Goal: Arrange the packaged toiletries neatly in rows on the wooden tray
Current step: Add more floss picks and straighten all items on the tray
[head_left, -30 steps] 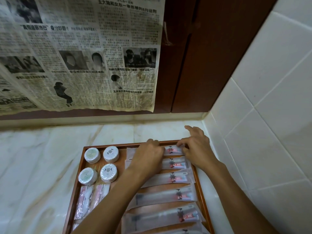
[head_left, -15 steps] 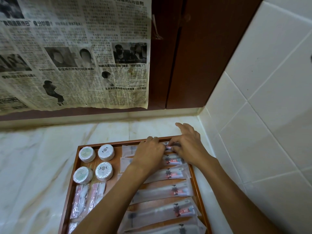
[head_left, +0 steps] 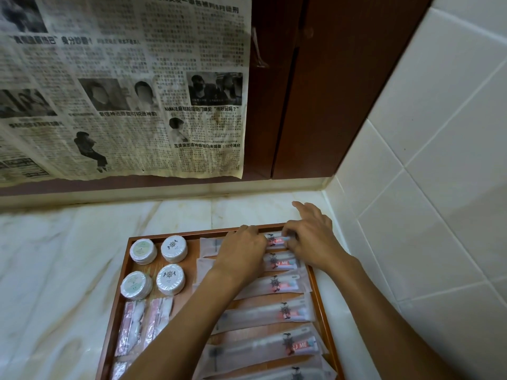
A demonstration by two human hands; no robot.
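Frosted plastic fills the grip of both hands: the topmost long translucent toothbrush packet (head_left: pixel 275 239), printed with a dark emblem and red lettering, lies at the 12 o'clock end of the rectangular brown wooden tray (head_left: pixel 124 266). The right hand (head_left: pixel 312 239) pinches that packet's 3 o'clock end between curled fingertips, its index finger stretched out past the tray's far rim. The left hand (head_left: pixel 242 249) rests knuckles-up on the packet's middle, fingers curled down over it; whether they pinch it or only press, I cannot tell.

Below it, toward 6 o'clock, 5 more matching toothbrush packets (head_left: pixel 274 311) lie crosswise in a column, each just beside the next, filling the tray's right part. Both forearms cross over this column.

At the tray's 10 o'clock corner stand 4 round white wrapped soaps (head_left: pixel 172 248) in a 2 by 2 block, the left 2 with pale green labels, the right 2 with dark emblems. Toward 7 o'clock from them lie narrow clear pink-tinted sachets (head_left: pixel 131 325) lengthwise, side by side.

The tray sits on a pale veined marble desk (head_left: pixel 60 270), close to the white tiled wall (head_left: pixel 439 160) at 3 o'clock. At 12 o'clock a yellowed newspaper sheet (head_left: pixel 123 86) hangs over dark brown wooden panelling (head_left: pixel 323 105).
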